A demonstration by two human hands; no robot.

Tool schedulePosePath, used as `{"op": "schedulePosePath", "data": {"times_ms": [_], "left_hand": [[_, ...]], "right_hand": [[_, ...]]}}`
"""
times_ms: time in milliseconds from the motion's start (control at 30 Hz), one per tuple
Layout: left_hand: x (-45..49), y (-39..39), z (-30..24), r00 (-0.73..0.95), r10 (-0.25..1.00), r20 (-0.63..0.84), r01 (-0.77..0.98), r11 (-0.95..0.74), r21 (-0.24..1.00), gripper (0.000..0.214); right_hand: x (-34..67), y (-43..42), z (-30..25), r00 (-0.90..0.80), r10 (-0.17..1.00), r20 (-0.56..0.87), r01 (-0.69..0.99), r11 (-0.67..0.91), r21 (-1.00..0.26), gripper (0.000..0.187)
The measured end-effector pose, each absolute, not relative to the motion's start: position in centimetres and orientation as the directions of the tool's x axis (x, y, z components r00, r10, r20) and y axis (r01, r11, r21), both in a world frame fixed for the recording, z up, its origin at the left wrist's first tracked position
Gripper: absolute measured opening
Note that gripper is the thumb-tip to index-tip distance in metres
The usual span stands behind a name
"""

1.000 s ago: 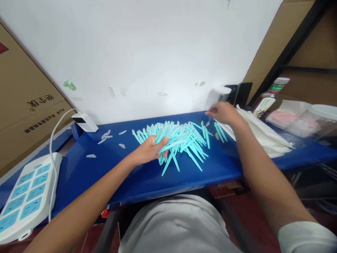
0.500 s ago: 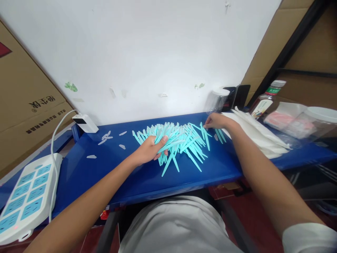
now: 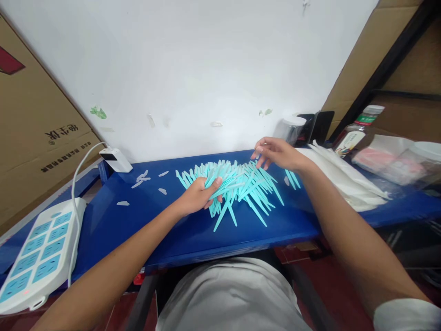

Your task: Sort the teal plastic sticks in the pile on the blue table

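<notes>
A heap of thin turquoise plastic sticks lies in the middle of a blue table. My left hand is closed on a bunch of the sticks at the heap's left side, thumb on top. My right hand hovers over the heap's back right edge with its fingers spread and pointing down at the sticks; nothing shows in it. A few more sticks lie apart just right of that hand.
Small clear plastic pieces are scattered on the table's left part. A white power strip and a white charger sit at the left, cardboard boxes behind. White bags, jars and a bottle crowd the right.
My right hand has moved left from the table's right side, where it pinched a stick, to above the heap, and its fingers have spread. My left hand keeps its bunch.
</notes>
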State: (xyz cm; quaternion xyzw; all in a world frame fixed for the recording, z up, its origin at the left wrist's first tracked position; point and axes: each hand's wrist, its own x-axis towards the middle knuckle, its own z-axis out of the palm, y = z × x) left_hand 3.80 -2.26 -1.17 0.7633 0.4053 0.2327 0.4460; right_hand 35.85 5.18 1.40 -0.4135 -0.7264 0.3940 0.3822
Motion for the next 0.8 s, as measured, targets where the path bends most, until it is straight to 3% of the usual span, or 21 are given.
{"op": "schedulePosePath", "data": {"times_ms": [133, 400, 633, 800], "left_hand": [[3.8, -2.1, -1.4, 0.582, 0.813, 0.023, 0.400, -0.311, 0.862, 0.072], [3.8, -2.0, -1.6, 0.564, 0.824, 0.057, 0.404, -0.336, 0.851, 0.070], [3.8, -1.9, -1.9, 0.557, 0.827, 0.076, 0.386, -0.339, 0.858, 0.069], [3.9, -1.9, -1.8, 0.526, 0.848, 0.068, 0.396, -0.315, 0.863, 0.071]], "right_hand": [[33.2, 3.7, 1.6, -0.440, 0.857, 0.270, 0.220, 0.394, -0.892, 0.052], [31.9, 2.4, 1.8, -0.633, 0.761, 0.140, 0.249, 0.371, -0.895, 0.047], [32.0, 2.3, 2.0, -0.620, 0.781, 0.076, 0.266, 0.300, -0.916, 0.051], [32.0, 2.5, 2.0, -0.576, 0.812, 0.097, 0.253, 0.290, -0.923, 0.043]]}}
